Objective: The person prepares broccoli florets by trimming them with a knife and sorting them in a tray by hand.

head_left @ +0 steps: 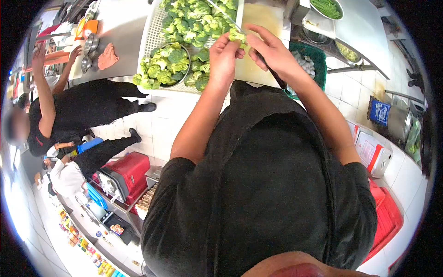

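Observation:
Over the yellowish cutting board (265, 18), my left hand (224, 59) pinches a small light-green broccoli floret (237, 36). My right hand (272, 53) is closed around the black handle of a knife (276, 78); its thin blade slants up and left, passing close to the floret. Whether the edge is touching the floret cannot be made out. A white perforated crate (150, 34) full of broccoli florets (196, 21) lies just left of my hands. In its near corner stands a metal bowl (188, 64) heaped with more broccoli.
Right of the board, a green basket (320, 78) holds whitish pieces. A bowl of green beans (326, 7) stands on the metal table (362, 30). A co-worker in black (87, 101) is at the left counter, near metal bowls and an orange cloth (108, 57). Red crates (385, 214) lie behind me.

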Demonstrator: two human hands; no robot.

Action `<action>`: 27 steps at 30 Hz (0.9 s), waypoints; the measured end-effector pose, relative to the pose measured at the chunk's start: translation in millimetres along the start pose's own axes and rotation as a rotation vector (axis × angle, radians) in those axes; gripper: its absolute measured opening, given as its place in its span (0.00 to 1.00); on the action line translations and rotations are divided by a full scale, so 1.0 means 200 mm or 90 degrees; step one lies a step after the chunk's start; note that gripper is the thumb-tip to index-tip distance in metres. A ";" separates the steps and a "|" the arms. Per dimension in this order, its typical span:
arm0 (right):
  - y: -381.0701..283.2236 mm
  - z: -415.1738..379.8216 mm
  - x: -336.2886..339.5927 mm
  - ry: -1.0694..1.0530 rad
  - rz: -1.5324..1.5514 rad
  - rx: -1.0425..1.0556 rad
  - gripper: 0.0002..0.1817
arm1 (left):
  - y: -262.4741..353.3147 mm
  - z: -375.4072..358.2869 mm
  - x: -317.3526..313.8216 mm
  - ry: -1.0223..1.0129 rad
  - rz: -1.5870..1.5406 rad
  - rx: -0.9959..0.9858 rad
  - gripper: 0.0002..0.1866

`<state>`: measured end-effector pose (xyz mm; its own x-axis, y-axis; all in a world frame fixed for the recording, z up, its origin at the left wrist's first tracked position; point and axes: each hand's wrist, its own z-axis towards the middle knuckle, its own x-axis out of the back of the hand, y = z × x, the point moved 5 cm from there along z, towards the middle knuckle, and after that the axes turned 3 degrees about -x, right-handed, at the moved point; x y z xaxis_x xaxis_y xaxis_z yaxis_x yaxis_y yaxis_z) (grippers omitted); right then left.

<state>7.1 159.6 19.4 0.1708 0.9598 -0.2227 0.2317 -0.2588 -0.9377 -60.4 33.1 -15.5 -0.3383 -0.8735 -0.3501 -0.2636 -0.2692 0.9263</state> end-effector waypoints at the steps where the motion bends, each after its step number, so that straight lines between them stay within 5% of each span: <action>1: 0.01 -0.01 0.01 0.002 0.010 0.003 0.24 | 0.00 -0.01 0.00 0.000 0.011 -0.005 0.11; 18: 0.10 -0.03 0.17 0.114 0.016 0.040 0.23 | -0.05 -0.02 -0.09 -0.015 0.069 -0.064 0.18; 25: 0.12 -0.22 0.54 0.247 -0.174 0.098 0.25 | 0.06 -0.10 0.03 0.048 0.124 -0.126 0.20; 27: 0.16 -0.29 0.65 0.300 -0.186 0.108 0.18 | 0.06 -0.11 0.08 0.064 0.147 -0.128 0.21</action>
<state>91.6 269.4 -23.2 0.5403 0.8264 0.1587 0.1832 0.0686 -0.9807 -48.3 7.2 -7.5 -0.2742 -0.9540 -0.1215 -0.0026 -0.1257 0.9921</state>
